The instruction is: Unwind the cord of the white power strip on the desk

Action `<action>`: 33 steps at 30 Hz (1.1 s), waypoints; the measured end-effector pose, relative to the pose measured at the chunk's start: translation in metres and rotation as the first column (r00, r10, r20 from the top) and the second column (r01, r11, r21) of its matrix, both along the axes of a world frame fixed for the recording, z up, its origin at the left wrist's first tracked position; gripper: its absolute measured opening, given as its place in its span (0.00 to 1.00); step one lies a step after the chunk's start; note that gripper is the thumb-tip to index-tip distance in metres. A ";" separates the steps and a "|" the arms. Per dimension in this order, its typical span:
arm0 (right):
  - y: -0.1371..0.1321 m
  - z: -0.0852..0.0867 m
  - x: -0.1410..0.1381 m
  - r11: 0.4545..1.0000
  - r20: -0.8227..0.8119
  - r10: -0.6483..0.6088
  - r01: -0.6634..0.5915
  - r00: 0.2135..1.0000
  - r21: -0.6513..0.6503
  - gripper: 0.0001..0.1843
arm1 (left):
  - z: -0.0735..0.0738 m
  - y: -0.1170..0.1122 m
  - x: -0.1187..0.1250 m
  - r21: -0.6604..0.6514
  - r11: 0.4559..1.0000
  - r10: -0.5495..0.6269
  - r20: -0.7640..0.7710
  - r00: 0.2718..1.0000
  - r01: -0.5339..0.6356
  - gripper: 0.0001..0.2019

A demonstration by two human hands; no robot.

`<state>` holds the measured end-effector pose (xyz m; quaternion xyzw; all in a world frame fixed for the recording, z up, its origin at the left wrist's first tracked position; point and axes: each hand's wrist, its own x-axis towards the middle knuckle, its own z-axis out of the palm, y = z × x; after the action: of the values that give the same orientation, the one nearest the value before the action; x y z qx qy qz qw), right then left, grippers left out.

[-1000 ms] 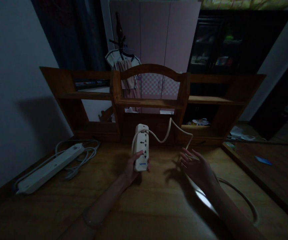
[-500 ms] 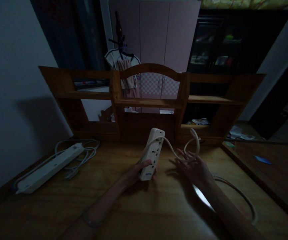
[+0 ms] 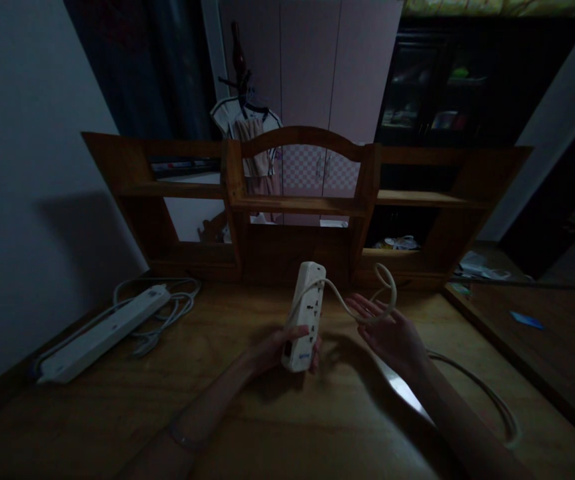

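1. My left hand (image 3: 278, 347) is clenched around the lower end of a white power strip (image 3: 305, 308). My thumb is on its front and my fingers wrap behind it.
2. I hold the power strip off the desk (image 3: 317, 427), about in the middle of it and in front of the wooden shelf unit (image 3: 297, 203).
3. Its long axis runs from my hand up and away from me, and the top leans slightly to the right. The free end points toward the shelf unit, and the socket face is turned toward me.
4. The end with the small blue label sits lowest, just at my fingers.
5. The cord (image 3: 336, 293) leaves the power strip near its upper end. It dips to the right and curls into a small loop above my other hand.
6. My right hand (image 3: 390, 333) is released, palm up and fingers spread. The cord lies across the fingers without being gripped.
7. Past that hand the cord trails over the desk in a wide curve to the right.
8. A second strip (image 3: 102, 332) lies flat at the left of the desk beside the wall, well apart from my hands, with its cables (image 3: 167, 310) bunched by it.
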<state>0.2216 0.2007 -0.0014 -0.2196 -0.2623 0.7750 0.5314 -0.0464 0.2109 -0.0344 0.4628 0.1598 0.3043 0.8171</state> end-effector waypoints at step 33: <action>-0.012 0.003 -0.015 0.774 0.538 -0.630 0.390 0.560 0.499 0.17 | 0.000 0.009 -0.005 -0.163 0.986 -0.028 0.044 0.999 0.035 0.37</action>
<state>0.2063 0.1890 0.0012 -0.4640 -0.4842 0.3934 0.6289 -0.0514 0.2197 -0.0343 0.3900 0.1598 0.2867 0.8603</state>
